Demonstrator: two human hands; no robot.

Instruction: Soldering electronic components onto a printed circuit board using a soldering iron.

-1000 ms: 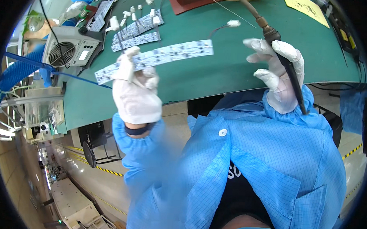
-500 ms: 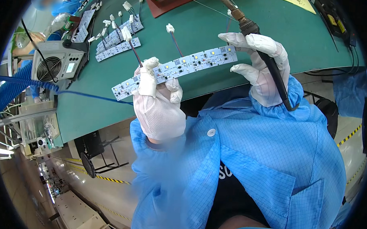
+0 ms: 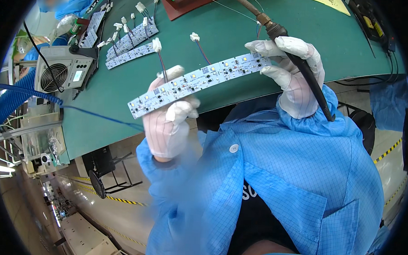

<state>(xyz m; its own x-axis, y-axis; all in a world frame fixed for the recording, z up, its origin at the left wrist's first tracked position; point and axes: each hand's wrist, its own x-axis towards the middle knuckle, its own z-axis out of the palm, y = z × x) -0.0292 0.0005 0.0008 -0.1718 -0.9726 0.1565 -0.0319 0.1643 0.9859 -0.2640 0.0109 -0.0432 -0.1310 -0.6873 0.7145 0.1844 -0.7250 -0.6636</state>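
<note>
A long white LED circuit board [image 3: 192,80] is held up at a slant, its right end higher. My left hand [image 3: 165,133], in a white glove, grips the left half from behind, with fingers showing above and below the strip. At the right end, the thumb and a finger of my gloved right hand [image 3: 300,79] pinch the board. The same hand also holds a soldering iron [image 3: 305,70] with a black handle; its metal shaft points up and away, and the tip is out of view. Wire leads with white connectors [image 3: 195,37] rise from the board's far edge.
More LED boards [image 3: 130,53] with leads lie on the green mat [image 3: 225,20] at the far left. A grey box with a fan and display [image 3: 66,68] stands left. A blue coiled hose [image 3: 25,96] and a red-brown block [image 3: 186,5] are nearby. Another person's sleeve [image 3: 80,2] shows top left.
My left thumb has come off the board's face and now sits at its lower edge. The board has shifted slightly right, and my right thumb and finger have closed on its right end.
</note>
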